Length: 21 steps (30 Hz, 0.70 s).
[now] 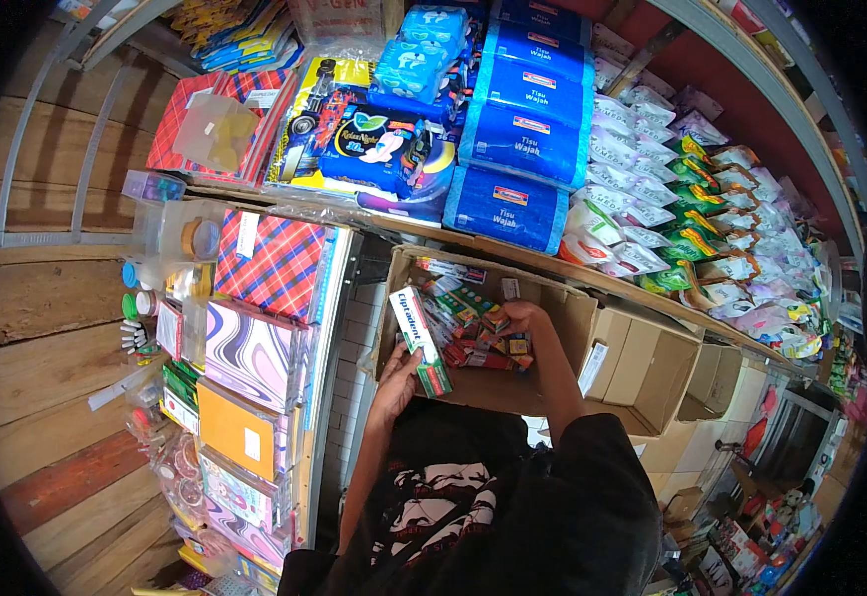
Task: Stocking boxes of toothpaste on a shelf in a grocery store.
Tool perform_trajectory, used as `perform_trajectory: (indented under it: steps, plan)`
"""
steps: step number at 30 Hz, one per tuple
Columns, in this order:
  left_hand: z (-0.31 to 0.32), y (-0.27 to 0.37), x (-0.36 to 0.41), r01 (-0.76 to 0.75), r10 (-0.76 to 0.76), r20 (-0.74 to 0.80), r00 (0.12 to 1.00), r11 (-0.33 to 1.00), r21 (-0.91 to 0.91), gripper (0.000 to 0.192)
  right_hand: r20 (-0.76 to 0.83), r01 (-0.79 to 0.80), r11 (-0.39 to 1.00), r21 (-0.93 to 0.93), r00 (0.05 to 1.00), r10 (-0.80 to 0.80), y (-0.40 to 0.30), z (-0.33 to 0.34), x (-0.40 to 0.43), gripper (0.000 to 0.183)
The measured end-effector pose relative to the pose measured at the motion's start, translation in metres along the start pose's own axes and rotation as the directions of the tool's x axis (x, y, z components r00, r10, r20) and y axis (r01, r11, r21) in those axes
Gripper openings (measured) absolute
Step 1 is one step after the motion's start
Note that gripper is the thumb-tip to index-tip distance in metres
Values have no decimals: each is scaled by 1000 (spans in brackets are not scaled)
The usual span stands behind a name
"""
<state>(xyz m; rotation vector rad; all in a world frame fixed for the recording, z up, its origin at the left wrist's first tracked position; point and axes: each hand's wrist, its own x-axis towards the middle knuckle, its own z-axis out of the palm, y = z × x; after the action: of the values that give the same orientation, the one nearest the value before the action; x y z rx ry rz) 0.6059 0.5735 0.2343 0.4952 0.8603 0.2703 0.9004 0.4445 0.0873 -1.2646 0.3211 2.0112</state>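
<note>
My left hand grips a Ciptadent toothpaste box, white and green, holding it tilted over the left side of an open cardboard carton. Inside the carton lies a loose pile of small product boxes, mostly red, green and white. My right hand reaches into the carton from the right. Its fingertips touch a small green and yellow box on the pile; whether they grip it is hard to tell.
Blue tissue packs, sanitary pad packs and rows of refill pouches fill the shelf above the carton. Patterned boxes stand on a counter at left. Other open cartons adjoin at right.
</note>
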Motion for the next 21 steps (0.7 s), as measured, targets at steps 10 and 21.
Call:
perform_trajectory:
  steps: [10, 21]
  plan:
    - [6, 4, -3, 24, -24, -3, 1000, 1000, 6, 37, 39, 141, 975, 171, 988, -150, 51, 25, -92, 51]
    - [12, 9, -9, 56, -57, 50, 997, 998, 24, 35, 63, 336, 916, 221, 932, -357, 74, 76, -125, 70]
